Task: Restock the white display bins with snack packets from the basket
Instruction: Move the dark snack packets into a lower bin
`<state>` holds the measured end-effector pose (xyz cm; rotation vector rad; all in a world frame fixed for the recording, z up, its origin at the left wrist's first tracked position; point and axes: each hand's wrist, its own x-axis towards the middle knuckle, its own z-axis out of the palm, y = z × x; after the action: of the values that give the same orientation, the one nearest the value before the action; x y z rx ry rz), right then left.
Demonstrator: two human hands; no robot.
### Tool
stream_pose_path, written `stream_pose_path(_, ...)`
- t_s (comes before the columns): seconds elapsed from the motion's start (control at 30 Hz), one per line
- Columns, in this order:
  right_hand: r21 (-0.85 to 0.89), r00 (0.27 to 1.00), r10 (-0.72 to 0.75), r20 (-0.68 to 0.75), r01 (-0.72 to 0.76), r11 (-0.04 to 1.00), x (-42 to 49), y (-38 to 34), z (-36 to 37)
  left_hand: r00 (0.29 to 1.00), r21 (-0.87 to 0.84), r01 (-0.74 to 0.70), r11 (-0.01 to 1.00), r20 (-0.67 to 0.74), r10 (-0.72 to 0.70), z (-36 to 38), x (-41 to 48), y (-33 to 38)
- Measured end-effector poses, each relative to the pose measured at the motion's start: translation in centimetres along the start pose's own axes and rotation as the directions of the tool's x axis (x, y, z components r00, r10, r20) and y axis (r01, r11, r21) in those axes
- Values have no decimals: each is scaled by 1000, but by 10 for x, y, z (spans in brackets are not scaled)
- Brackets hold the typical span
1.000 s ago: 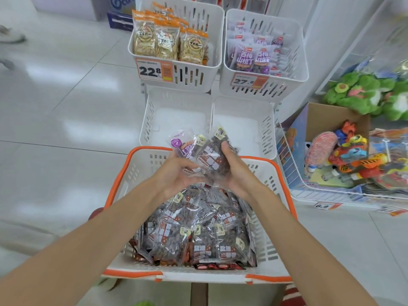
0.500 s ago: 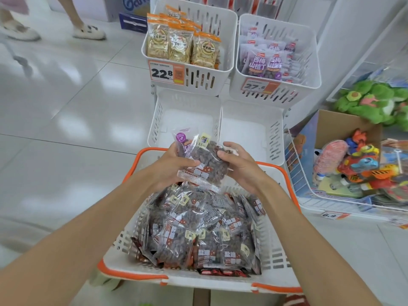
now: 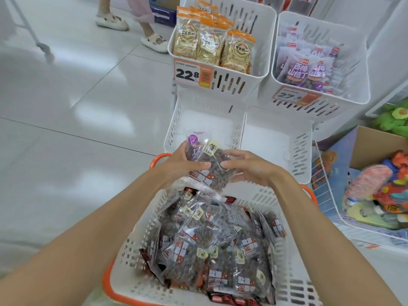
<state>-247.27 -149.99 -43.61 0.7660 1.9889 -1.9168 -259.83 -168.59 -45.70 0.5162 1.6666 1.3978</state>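
Note:
A white basket with an orange rim (image 3: 134,250) sits in front of me, full of clear snack packets (image 3: 209,246) of dark brown pieces. My left hand (image 3: 178,165) and my right hand (image 3: 249,170) together grip a small bunch of these packets (image 3: 209,164) above the basket's far edge. Just beyond stand two lower white display bins, the left one (image 3: 174,129) and the right one (image 3: 302,151), both with bare bottoms. My arms cover part of the basket's sides.
Above them, one upper bin (image 3: 256,69) holds orange-topped packets with a 22.8 price tag, another (image 3: 353,93) holds purple packets. A cardboard box of toys (image 3: 379,186) and green plush (image 3: 393,118) lie right. A person's sandalled feet (image 3: 154,41) stand on the tiled floor far left.
The view has shifted closer to the bins. My hands have turned the bunch of packets flatter and moved it toward the lower left bin. A person's feet have come into view at the top.

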Motion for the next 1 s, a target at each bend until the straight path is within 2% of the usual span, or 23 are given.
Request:
stream_pose_path(0.1, 44, 996, -51, -74, 55, 998, 25, -10, -6, 999, -18, -6, 1000, -44, 5, -19, 22, 7)
stream_pose_path(0.23, 71, 950, -138, -280, 164, 984, 60, -14, -25, 980, -125, -89, 988, -186, 65, -57, 52, 10)
stream_pose_path(0.37, -3, 883, -216, -417, 237, 972, 101, -13, -36, 947, -57, -65, 996, -318, 43, -95, 79, -5)
stream_pose_path(0.47, -104, 880, -271, -390, 251, 962, 136, -8, -32, 933, -68, -37, 997, -359, 10, -110, 96, -19)
stream_pose_path(0.6, -348, 879, -363, -308, 252, 903, 188, 3, -19, 917, -118, -20, 993, -399, -29, -118, 107, -34)
stream_pose_path(0.67, -447, 924, -325, -204, 207, 870, 209, 10, -8, 910, -144, -22, 989, -413, -40, -120, 108, -41)
stream_pose_path(0.7, -468, 957, -269, -106, 190, 863, 215, 12, -1, 908, -154, -22, 988, -418, -44, -121, 108, -44)
stream_pose_path(0.77, -448, 993, -103, 63, 120, 886, 221, 16, 5, 905, -164, -20, 986, -422, -52, -123, 107, -48)
stream_pose_path(0.8, -420, 995, -58, 87, 90, 903, 224, 18, 5, 904, -169, -19, 985, -424, -56, -124, 106, -50)
stream_pose_path(1.0, -299, 999, -39, -15, 33, 954, 237, 33, 4, 899, -177, -11, 984, -433, -68, -125, 106, -54)
